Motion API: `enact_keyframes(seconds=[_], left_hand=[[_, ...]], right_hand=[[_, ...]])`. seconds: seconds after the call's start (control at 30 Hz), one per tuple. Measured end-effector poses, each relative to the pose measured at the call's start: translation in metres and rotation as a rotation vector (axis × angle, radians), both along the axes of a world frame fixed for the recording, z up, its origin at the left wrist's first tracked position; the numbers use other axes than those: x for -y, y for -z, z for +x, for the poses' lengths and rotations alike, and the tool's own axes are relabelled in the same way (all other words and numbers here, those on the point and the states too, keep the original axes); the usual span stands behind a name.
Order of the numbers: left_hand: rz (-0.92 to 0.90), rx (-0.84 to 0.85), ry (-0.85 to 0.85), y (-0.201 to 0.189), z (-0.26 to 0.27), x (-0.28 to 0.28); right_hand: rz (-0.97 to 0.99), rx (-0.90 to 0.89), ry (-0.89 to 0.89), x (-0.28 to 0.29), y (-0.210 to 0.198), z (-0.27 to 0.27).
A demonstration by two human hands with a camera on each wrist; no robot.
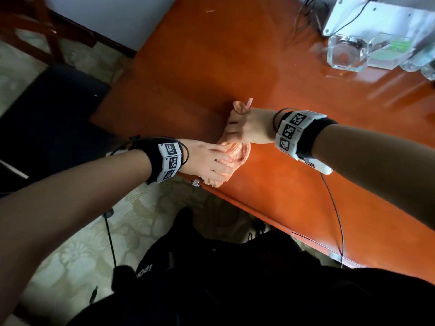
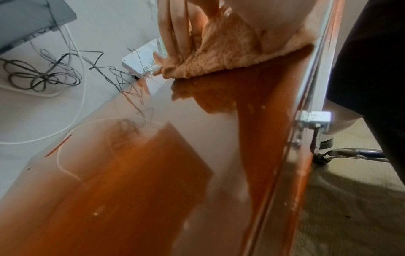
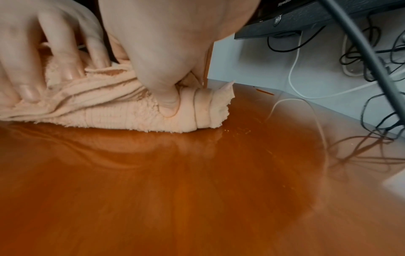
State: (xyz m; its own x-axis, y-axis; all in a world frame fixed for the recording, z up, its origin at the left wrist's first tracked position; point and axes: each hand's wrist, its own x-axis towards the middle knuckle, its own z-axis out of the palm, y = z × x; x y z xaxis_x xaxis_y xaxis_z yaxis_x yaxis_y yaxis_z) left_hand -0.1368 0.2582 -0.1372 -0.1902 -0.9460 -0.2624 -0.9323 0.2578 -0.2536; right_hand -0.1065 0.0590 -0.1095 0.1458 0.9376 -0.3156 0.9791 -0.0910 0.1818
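Note:
A peach terry cloth [image 1: 237, 154] lies bunched into a roll on the glossy orange table [image 1: 235, 67], close to its front left edge. My left hand [image 1: 226, 163] lies on the near end with spread, fairly straight fingers pressing down. My right hand [image 1: 235, 123] grips the far end, and a cloth corner sticks out beyond it. In the right wrist view the thumb of my right hand [image 3: 171, 97] digs into the rolled cloth [image 3: 122, 110], while my left hand's fingers [image 3: 54, 69] press the folds. In the left wrist view the cloth [image 2: 230, 52] sits under the palm.
A clear glass dish [image 1: 346, 52] and a white box [image 1: 376, 17] with cables stand at the table's far right. Tangled cables [image 2: 43, 78] and a monitor base [image 3: 295, 19] lie beyond. A metal clamp [image 2: 313, 119] sits on the table edge. A dark chair [image 1: 47, 118] stands left.

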Motion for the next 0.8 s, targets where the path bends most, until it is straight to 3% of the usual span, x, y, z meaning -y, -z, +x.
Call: enact_keyframes(seconds=[0.17,0.3,0.4,0.53,0.63,0.8], left_hand=[[0.069,0.006,-0.004,-0.002,0.007,-0.025],[0.025,-0.043,-0.04,-0.01,0.013,-0.048],[0.106,-0.022,-0.112,-0.013,0.016,-0.063],[0.191,-0.099,-0.24,-0.019,0.014,-0.071],[0.115,-0.152,-0.332,-0.026,0.005,-0.065],[-0.046,-0.226,-0.646,-0.03,-0.01,-0.046]], right_hand=[[0.063,0.024,0.067,-0.023,-0.003,0.008],[-0.054,-0.051,0.221,-0.042,-0.007,0.012],[-0.085,-0.035,0.263,-0.057,-0.005,0.016],[-0.095,-0.056,0.272,-0.064,-0.004,0.022],[-0.023,-0.127,0.312,-0.056,-0.007,0.025],[-0.004,-0.202,0.453,-0.041,-0.013,0.024]])
